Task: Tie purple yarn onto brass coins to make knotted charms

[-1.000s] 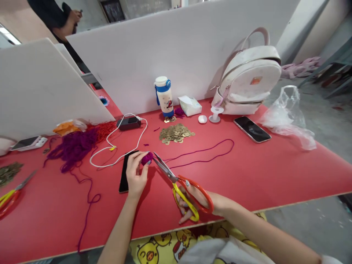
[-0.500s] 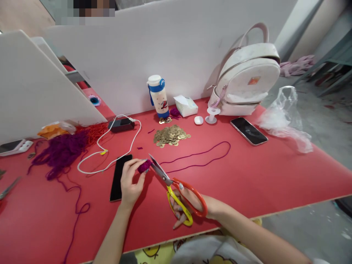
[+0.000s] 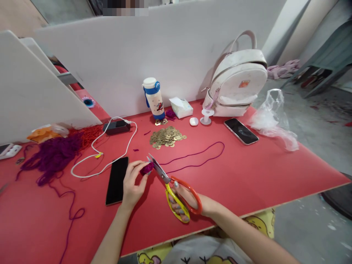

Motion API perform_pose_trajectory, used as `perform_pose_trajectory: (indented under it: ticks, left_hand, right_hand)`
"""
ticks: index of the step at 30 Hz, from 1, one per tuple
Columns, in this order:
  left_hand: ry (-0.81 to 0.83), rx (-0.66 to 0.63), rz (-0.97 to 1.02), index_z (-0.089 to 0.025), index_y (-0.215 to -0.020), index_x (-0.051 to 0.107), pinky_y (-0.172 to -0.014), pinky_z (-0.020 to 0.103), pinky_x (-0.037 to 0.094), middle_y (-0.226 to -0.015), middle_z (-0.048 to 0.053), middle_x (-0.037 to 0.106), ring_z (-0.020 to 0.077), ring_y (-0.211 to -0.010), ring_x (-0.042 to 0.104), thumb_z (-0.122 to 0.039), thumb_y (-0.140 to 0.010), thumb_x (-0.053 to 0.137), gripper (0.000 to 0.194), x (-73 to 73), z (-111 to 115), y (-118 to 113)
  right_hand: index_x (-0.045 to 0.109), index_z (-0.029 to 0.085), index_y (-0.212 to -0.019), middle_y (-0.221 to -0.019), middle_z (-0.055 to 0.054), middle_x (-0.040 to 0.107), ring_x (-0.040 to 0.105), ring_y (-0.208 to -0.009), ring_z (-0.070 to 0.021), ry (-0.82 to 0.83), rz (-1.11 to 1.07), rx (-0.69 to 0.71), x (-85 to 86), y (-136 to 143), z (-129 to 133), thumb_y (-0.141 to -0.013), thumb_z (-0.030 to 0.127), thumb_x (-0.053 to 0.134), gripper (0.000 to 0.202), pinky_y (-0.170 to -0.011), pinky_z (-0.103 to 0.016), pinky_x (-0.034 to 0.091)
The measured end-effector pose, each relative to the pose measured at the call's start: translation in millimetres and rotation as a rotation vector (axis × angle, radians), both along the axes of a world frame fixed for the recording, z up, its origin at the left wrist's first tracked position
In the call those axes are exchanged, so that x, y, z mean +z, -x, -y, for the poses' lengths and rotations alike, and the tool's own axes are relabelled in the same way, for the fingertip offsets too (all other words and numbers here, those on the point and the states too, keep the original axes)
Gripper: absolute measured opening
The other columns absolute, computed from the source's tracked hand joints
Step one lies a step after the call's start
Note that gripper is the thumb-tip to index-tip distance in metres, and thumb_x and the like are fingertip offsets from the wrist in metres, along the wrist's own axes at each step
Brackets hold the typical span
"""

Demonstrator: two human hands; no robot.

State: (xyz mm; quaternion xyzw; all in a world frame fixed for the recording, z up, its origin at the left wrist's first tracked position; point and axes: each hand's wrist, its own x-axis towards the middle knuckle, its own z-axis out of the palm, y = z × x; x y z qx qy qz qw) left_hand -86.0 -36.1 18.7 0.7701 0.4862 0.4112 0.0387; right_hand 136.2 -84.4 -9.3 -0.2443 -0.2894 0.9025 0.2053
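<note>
Left hand (image 3: 134, 181) pinches a yarn bundle (image 3: 146, 169), right hand (image 3: 187, 196) grips scissors (image 3: 164, 176); phone (image 3: 117, 183) beside the left, coins (image 3: 165, 136) beyond; the bundle juts from the left toward the scissors.

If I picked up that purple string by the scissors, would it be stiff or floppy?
Probably floppy: the string lies in a loose, curvy loop. It's likely very light, because it looks so thin. Pulling it might tug the purple bundle in the left hand, since both strands lead toward it.
</note>
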Motion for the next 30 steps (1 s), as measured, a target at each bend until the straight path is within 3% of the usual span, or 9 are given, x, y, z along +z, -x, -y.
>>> perform_pose_trajectory:
  ticks: [8,16,20,25,27,30]
  left_hand:
    - [-0.004,0.033,0.080,-0.021,-0.112,0.062,-0.086,0.037,0.053,-0.106,0.008,0.060,0.0223,-0.098,0.060,-0.017,-0.087,0.060,0.026,-1.4,0,3]
    - [0.059,0.027,0.189,-0.023,-0.112,0.063,-0.085,0.034,0.054,-0.108,0.007,0.059,0.0211,-0.100,0.060,-0.017,-0.088,0.060,0.025,-1.2,3,5]
    - [0.073,0.069,0.318,-0.022,-0.109,0.063,-0.079,0.029,0.056,-0.106,0.007,0.059,0.0195,-0.097,0.062,-0.021,-0.089,0.061,0.020,4.9,3,1]
    - [-0.034,0.180,0.386,-0.022,-0.110,0.063,-0.083,0.032,0.057,-0.108,0.008,0.060,0.0208,-0.100,0.063,-0.024,-0.088,0.063,0.022,12.3,2,1]
    - [-0.075,0.194,0.384,-0.022,-0.114,0.063,-0.089,0.036,0.056,-0.113,0.009,0.061,0.0230,-0.106,0.062,-0.024,-0.087,0.064,0.027,19.6,0,3]
    - [-0.037,0.117,0.332,-0.024,-0.120,0.061,-0.097,0.041,0.053,-0.118,0.008,0.063,0.0243,-0.112,0.062,-0.021,-0.087,0.064,0.034,40.0,-9,1]
  right_hand:
    - [0.044,0.019,-0.080,-0.063,0.006,0.038,0.030,-0.045,-0.0049,0.044,0.003,-0.021,12.4,-3,1,-0.087,0.076,0.040,0.057,-0.038,-0.016,0.031]
    - [0.049,0.017,-0.087,-0.059,0.007,0.043,0.036,-0.037,-0.0047,-0.118,0.013,-0.059,22.6,-1,-1,-0.086,0.077,0.041,0.060,-0.035,-0.018,0.035]
    - [0.049,0.018,-0.085,-0.055,0.008,0.041,0.036,-0.036,-0.0050,-0.111,0.060,-0.042,23.5,-2,1,-0.088,0.074,0.040,0.057,-0.035,-0.018,0.032]
    - [0.047,0.019,-0.078,-0.057,0.006,0.040,0.035,-0.041,-0.0050,-0.122,0.229,0.002,32.2,-9,8,-0.083,0.075,0.050,0.056,-0.038,-0.018,0.031]
    - [0.046,0.019,-0.074,-0.057,0.005,0.041,0.036,-0.043,-0.0060,-0.171,0.322,0.029,40.9,-18,11,-0.082,0.075,0.050,0.057,-0.040,-0.019,0.030]
    - [0.048,0.019,-0.076,-0.062,0.003,0.046,0.039,-0.049,-0.0081,-0.251,0.461,0.024,57.0,-41,13,-0.082,0.075,0.047,0.056,-0.044,-0.021,0.030]
